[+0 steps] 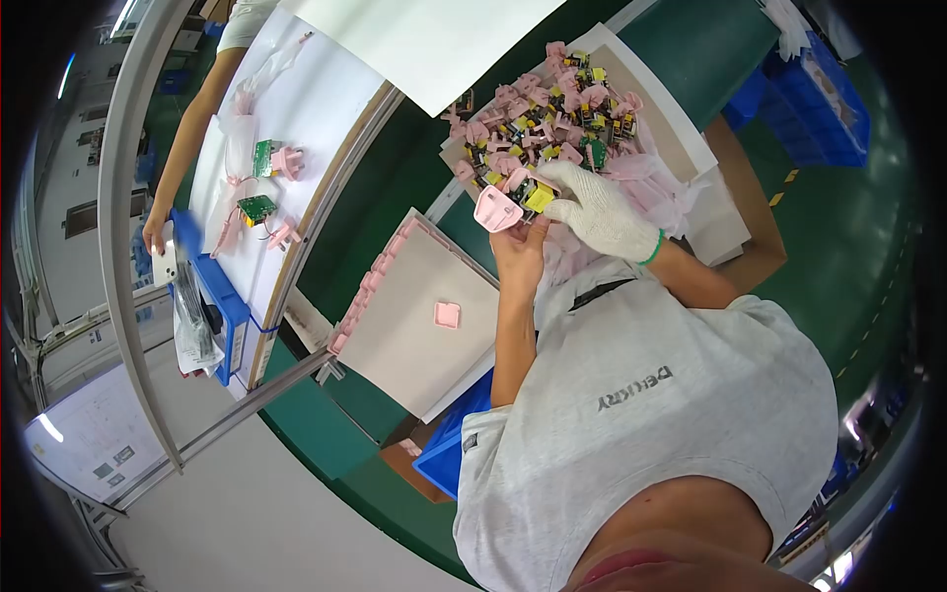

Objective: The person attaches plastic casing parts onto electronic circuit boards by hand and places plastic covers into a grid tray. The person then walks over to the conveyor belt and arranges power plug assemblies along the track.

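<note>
My left hand [520, 259] is bare and closed around a pink plug housing [496, 211], its flat face turned up toward the left. Beside the housing, a small circuit assembly with a yellow transformer [539, 198] sits between my two hands. My right hand [600, 212], in a white knit glove with a green cuff, has its thumb and fingers pressed on this assembly. Just beyond, a heap of pink plug parts with circuit boards [552, 113] covers a board. Thin pink plastic wrap [651, 187] lies near the glove.
To the left, a cardboard sheet [414, 345] carries one pink cap [447, 315] and a row of pink pieces [370, 284] along its edge. Boards with pink parts [258, 209] lie on a white table. Another person's hand [154, 235] is by a phone [164, 262]. Blue crates [814, 104] stand right.
</note>
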`<state>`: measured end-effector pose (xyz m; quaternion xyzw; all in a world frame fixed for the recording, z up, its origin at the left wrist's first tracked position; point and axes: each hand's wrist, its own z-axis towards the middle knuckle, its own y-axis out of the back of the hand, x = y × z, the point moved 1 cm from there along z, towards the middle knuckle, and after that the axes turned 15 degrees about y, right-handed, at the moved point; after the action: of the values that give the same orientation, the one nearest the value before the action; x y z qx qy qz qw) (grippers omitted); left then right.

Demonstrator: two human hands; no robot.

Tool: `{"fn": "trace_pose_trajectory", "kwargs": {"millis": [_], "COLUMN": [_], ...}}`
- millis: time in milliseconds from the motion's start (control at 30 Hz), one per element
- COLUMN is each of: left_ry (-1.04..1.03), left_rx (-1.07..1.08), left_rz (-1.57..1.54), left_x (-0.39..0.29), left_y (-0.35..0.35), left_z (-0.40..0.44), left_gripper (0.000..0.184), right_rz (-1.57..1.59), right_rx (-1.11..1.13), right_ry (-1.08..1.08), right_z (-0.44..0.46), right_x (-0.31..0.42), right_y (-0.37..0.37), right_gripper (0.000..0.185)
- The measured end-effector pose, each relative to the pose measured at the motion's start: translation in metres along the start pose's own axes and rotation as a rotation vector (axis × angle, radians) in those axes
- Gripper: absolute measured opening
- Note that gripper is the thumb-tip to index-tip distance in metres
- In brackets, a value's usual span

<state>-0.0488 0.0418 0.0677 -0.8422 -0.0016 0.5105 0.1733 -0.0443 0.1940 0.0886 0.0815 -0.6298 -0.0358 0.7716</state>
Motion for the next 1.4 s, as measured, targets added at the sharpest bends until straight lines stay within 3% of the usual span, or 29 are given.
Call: {"fn": "trace_pose_trajectory", "kwargs": {"millis": [267, 400, 467, 500, 667, 867, 1000, 1167, 1233, 1400], "left_ry": [0.142, 0.172, 0.238, 0.174, 0.102, 0.181, 0.151, 0.257, 0.364, 0.313], "left_rx": [0.063, 0.021, -0.068, -0.005, 0.048, 0.194, 0.248, 0.139, 0.102, 0.079], "left_rz": [0.031, 0.168, 0.324, 0.286, 0.496, 0.377, 0.358, 0.455, 0.445, 0.599], "left_x": [-0.013, 0.013, 0.030, 0.029, 0.045, 0.074, 0.085, 0.084, 0.077, 0.136], "left_y": [0.003, 0.016, 0.027, 0.025, 0.031, 0.044, 0.044, 0.032, 0.024, 0.040], "left_z": [-0.001, 0.001, 0.006, 0.006, -0.002, -0.004, -0.003, -0.014, -0.022, -0.029], "left_gripper": [0.050, 0.045, 0.044, 0.044, 0.060, 0.068, 0.068, 0.065, 0.062, 0.073], "right_rz": [0.302, 0.068, -0.042, -0.104, 0.009, 0.011, -0.088, -0.148, -0.123, -0.067], "right_rx": [0.126, 0.278, 0.344, 0.372, 0.436, 0.569, 0.522, 0.477, 0.487, 0.533], "right_ry": [-0.097, -0.092, 0.068, 0.172, 0.162, -0.176, -0.080, -0.060, -0.077, -0.199], "right_z": [0.016, 0.017, 0.009, 0.014, 0.003, -0.009, -0.023, -0.037, -0.042, -0.058], "right_x": [-0.007, -0.003, -0.013, -0.016, -0.031, -0.024, -0.041, -0.053, -0.051, -0.069], "right_y": [0.005, 0.013, 0.012, 0.013, 0.010, 0.013, 0.007, -0.001, -0.003, -0.006], "right_gripper": [0.041, 0.045, 0.041, 0.040, 0.044, 0.043, 0.044, 0.046, 0.045, 0.047]}}
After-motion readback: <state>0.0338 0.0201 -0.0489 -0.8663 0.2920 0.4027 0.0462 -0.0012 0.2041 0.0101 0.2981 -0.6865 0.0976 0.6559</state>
